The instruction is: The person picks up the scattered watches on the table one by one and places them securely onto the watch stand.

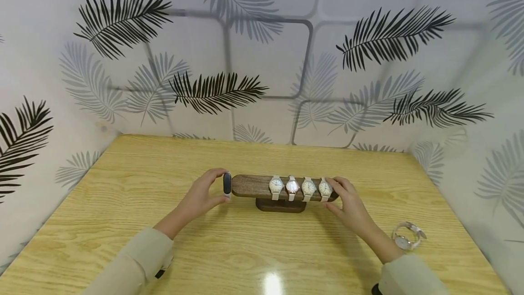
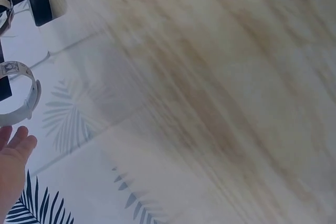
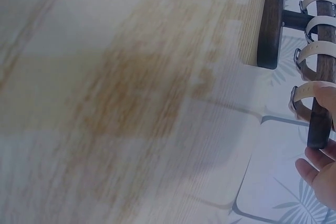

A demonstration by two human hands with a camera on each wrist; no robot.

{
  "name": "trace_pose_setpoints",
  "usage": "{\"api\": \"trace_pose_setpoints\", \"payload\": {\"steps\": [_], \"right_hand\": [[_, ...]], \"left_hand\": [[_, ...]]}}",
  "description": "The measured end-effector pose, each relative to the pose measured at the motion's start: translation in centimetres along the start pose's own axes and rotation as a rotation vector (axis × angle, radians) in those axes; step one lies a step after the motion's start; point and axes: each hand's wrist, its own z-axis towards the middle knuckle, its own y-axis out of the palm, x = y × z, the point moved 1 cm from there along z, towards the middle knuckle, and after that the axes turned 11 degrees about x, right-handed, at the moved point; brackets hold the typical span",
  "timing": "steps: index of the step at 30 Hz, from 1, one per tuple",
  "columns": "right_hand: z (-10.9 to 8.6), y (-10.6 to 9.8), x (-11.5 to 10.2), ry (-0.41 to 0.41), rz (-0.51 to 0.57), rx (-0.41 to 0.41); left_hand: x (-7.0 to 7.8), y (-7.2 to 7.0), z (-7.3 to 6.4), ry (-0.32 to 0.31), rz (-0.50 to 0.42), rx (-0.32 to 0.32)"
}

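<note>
My left hand (image 1: 200, 195) pinches a fitness band (image 1: 227, 184) with a dark oval face and white strap, thumb below and fingers above. In the left wrist view, the band's white loop (image 2: 35, 98) sits by the dark bar's end, beyond my fingertips. A dark wooden watch stand (image 1: 251, 185) has several pale-strapped watches (image 1: 292, 186) round its right half; its left part is bare. My right hand (image 1: 348, 201) grips the stand's right end beside the outermost watch (image 1: 325, 189). In the right wrist view, that watch's strap (image 3: 305, 92) wraps the bar.
A loose watch (image 1: 403, 242) with a pale strap lies on the wooden table (image 1: 262, 249), right of my right forearm. Behind the table stands a wall (image 1: 270, 58) with leaf patterns. The stand rests on a dark base (image 1: 278, 205).
</note>
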Motion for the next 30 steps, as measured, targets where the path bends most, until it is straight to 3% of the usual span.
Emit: {"api": "trace_pose_setpoints", "payload": {"steps": [8, 10, 16, 30], "right_hand": [[0.0, -0.1, -0.3, -0.015, -0.005, 0.008], [0.0, -0.1, -0.3, -0.017, -0.004, 0.013], [0.0, -0.1, -0.3, -0.023, -0.007, 0.019], [0.0, -0.1, -0.1, 0.001, 0.009, -0.003]], "left_hand": [[1.1, 0.9, 0.9, -0.058, 0.006, -0.091], [1.3, 1.1, 1.0, -0.048, 0.012, -0.098], [1.7, 1.9, 1.4, 0.019, 0.012, -0.064], [2.7, 3.5, 2.0, 0.072, 0.038, -0.045]]}}
